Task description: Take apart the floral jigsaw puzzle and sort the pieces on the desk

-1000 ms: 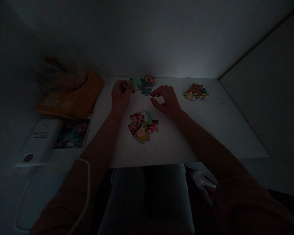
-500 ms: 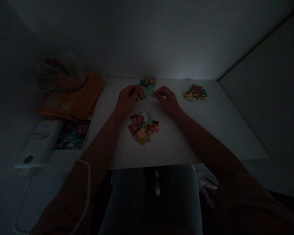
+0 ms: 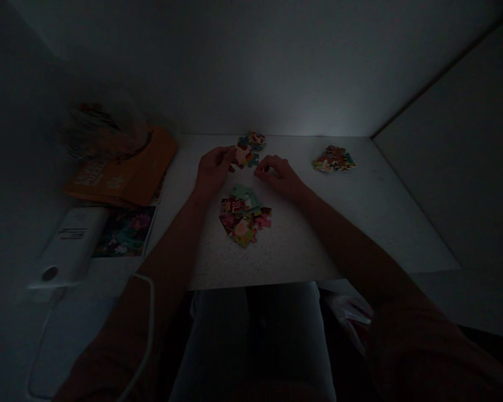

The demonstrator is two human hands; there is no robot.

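My left hand (image 3: 213,170) is closed on a few puzzle pieces (image 3: 243,156) in pink and brown, pinched between thumb and fingers. Close to its right, my right hand (image 3: 279,174) has thumb and index finger drawn together. A small teal piece (image 3: 254,161) shows just by its fingertips; whether they touch it is too dark to tell. Below both hands lies a pile of puzzle pieces (image 3: 245,220) with a red barn, pink and green parts, and mint-green pieces (image 3: 243,192) on its upper side. Behind the hands sits another small heap of pieces (image 3: 255,139) near the wall.
A third puzzle heap (image 3: 334,159) lies at the back right of the white table (image 3: 302,245). On the left are orange packets (image 3: 121,173), a clear plastic bag (image 3: 104,123), a white device (image 3: 69,243) and a dark floral picture (image 3: 126,231). A white cable (image 3: 152,312) crosses my left forearm.
The mint-green piece held between both hands is now on the pile below. My right hand has moved slightly left and down. Pink pieces now show in my left hand.
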